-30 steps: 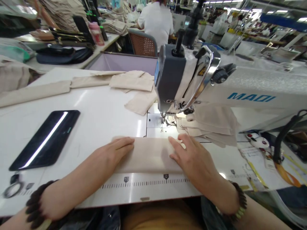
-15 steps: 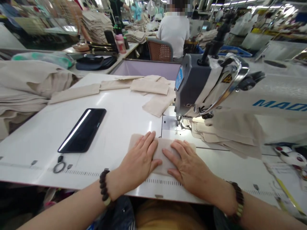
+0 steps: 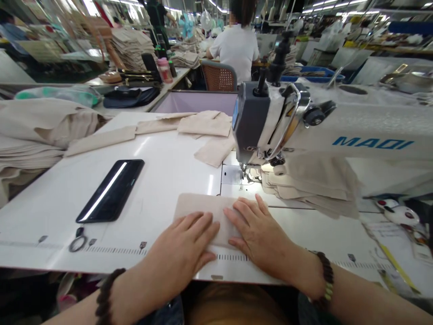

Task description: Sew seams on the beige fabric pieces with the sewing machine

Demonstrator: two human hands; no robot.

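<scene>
A beige fabric piece [image 3: 198, 204] lies flat on the white table in front of the sewing machine [image 3: 270, 122]. My left hand [image 3: 184, 243] rests on its lower left part, palm down with the fingers stretched out. On the right part of the same piece lies my right hand [image 3: 255, 230], its fingers spread and slightly bent. Neither hand grips anything. The presser foot [image 3: 252, 175] stands just beyond the fabric, apart from it. Part of the fabric is hidden under both hands.
A black phone [image 3: 111, 190] with a ring strap [image 3: 77, 243] lies at left. Beige strips [image 3: 203, 124] cross the table's back. More fabric pieces [image 3: 311, 180] are piled under the machine arm, and a fabric stack [image 3: 37, 126] stands far left. A person in white [image 3: 235, 49] sits ahead.
My left hand has slid back toward me and left, uncovering the fabric's upper left part. My right hand stays on the fabric. The whole view has shifted slightly.
</scene>
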